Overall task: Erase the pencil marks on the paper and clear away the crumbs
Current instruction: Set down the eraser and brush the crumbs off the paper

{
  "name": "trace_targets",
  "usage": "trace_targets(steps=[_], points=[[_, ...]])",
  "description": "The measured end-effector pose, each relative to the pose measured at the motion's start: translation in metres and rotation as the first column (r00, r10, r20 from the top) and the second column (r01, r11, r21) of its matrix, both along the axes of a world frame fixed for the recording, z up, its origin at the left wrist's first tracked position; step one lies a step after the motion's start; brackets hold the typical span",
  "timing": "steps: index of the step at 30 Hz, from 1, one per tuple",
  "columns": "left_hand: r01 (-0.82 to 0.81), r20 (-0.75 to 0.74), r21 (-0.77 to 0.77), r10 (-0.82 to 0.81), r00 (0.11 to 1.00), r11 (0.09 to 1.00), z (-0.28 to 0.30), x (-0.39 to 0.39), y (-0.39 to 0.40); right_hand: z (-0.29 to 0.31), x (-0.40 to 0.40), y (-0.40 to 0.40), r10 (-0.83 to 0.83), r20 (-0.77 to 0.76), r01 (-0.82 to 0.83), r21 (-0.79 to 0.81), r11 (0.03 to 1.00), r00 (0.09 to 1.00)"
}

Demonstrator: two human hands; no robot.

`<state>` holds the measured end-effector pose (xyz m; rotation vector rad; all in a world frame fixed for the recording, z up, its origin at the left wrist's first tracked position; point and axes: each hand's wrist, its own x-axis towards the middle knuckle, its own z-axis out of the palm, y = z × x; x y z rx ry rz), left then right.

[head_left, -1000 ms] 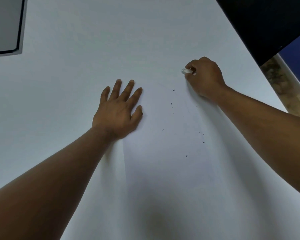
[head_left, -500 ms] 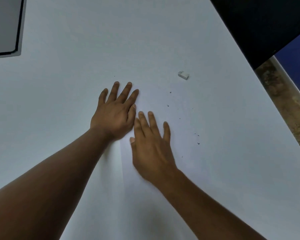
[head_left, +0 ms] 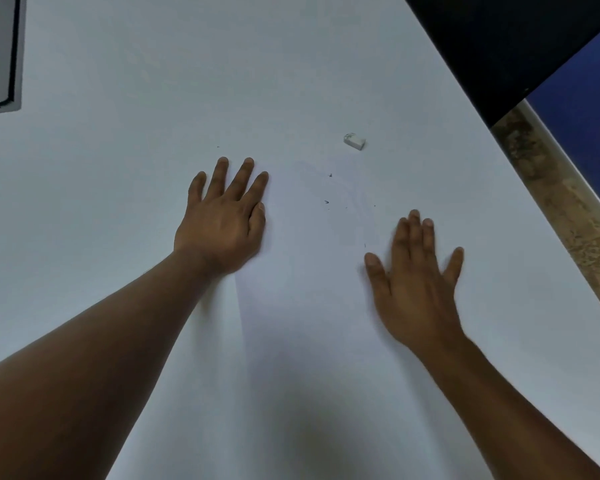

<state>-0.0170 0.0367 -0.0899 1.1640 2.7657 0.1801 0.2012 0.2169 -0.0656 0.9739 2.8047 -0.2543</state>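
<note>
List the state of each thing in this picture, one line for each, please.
left hand: open, flat on the paper
right hand: open, fingers spread, empty
eraser: lying free, untouched
paper: flat on the table
crumbs: few, scattered between the hands

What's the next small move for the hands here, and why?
Probably sweep the right hand, flat and empty, back across the paper toward the dark crumbs, brushing them off. The eraser lies set down beyond them, and the left hand is pinning the sheet, so brushing looks like what remains.
</note>
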Motion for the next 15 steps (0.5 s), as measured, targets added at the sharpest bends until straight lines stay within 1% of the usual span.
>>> trace_targets(steps=[3,5,7,8,10,13,15], points=[[0.005,0.0,0.002,-0.005,1.0,1.0,0.001,0.001,0.0,0.004,0.01,-0.05,0.154,-0.094,-0.158,-0.029,0.987,0.984],[0.002,0.004,0.0,-0.002,1.0,1.0,0.002,0.001,0.0,0.0,0.017,-0.084,0.292,-0.095,-0.299,-0.077,0.951,0.952],[0.007,0.002,-0.003,-0.007,1.0,1.0,0.002,0.001,0.0,-0.006,0.021,-0.102,0.36,-0.071,-0.365,-0.101,0.925,0.93],[0.009,0.0,-0.005,-0.009,1.0,1.0,0.002,0.001,0.0,-0.007,0.021,-0.102,0.355,-0.063,-0.36,-0.094,0.928,0.933],[0.009,-0.001,-0.008,-0.009,1.0,1.0,0.001,0.0,0.0,-0.011,0.022,-0.087,0.296,-0.032,-0.297,-0.057,0.953,0.955],[0.009,-0.006,-0.01,-0.009,1.0,1.0,0.001,0.0,0.0,-0.014,0.028,-0.044,0.143,0.025,-0.144,0.031,0.989,0.989],[0.01,-0.008,-0.011,-0.01,1.0,1.0,0.0,0.0,0.0,-0.014,0.036,-0.009,0.013,0.056,-0.015,0.05,0.999,0.998]])
